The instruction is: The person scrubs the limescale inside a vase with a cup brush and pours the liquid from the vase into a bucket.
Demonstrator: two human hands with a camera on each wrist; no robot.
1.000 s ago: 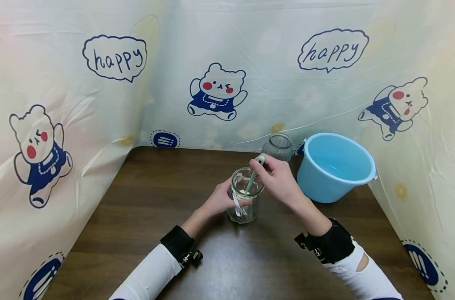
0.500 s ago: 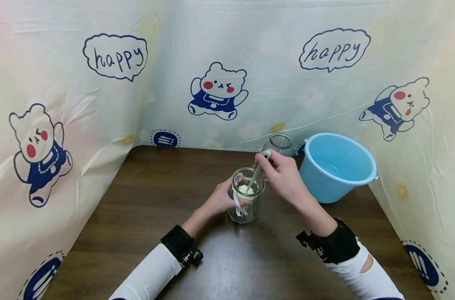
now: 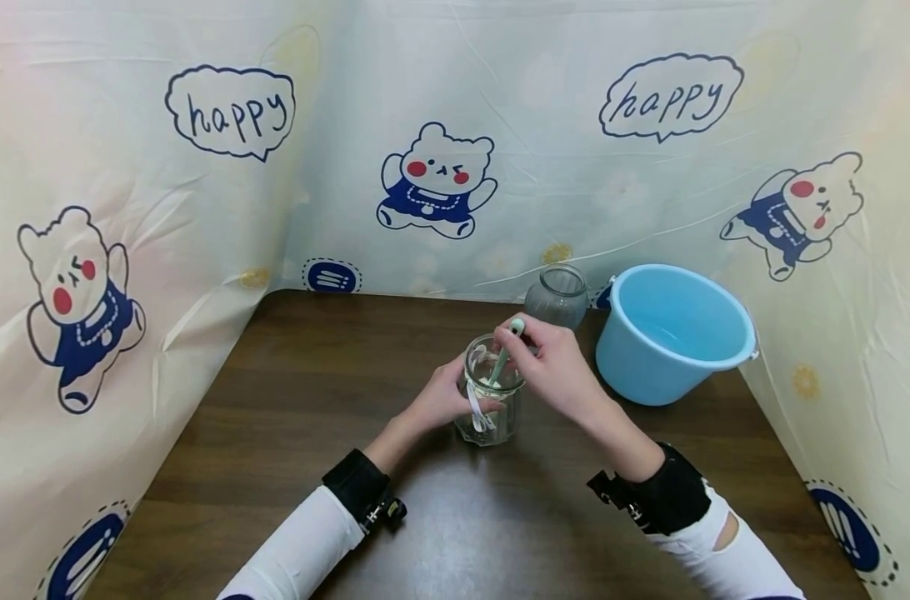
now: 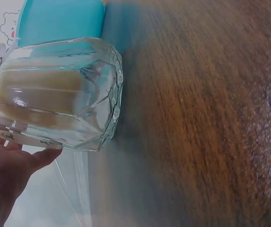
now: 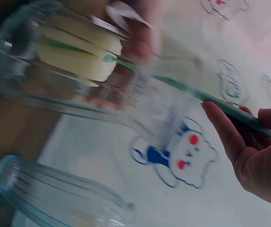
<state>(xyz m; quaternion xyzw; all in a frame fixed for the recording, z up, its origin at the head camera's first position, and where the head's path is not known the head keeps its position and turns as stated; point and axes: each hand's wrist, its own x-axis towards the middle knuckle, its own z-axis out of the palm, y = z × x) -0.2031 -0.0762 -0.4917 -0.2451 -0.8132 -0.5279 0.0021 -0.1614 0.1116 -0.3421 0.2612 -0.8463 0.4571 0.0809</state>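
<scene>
On the table, a clear glass jar point(image 3: 497, 429) with a white ribbon round its neck stands upright. My left hand point(image 3: 442, 396) grips it from the left, its fingers around the side just below the rim. A sponge bottle brush with a green handle point(image 3: 503, 357) goes down through the jar's mouth, leaning toward the right. Near the handle's top, my right hand point(image 3: 558, 365) pinches it between thumb and fingers. The right wrist view shows the cream sponge head point(image 5: 81, 49) inside the jar, partly blurred by the glass. In the left wrist view the sponge looks tan through the faceted wall.
Behind my right hand, a second glass jar point(image 3: 558, 298) stands near the table's back edge. A light blue bucket point(image 3: 638, 371) is to its right. Printed cloth point(image 3: 440, 75) hangs around the back and sides of the brown wooden table point(image 3: 312, 375).
The right hand and brush rose up and to the right half a second ago, lifting the sponge toward the jar's mouth. Now they are lower again. The left hand and jar have stayed put.
</scene>
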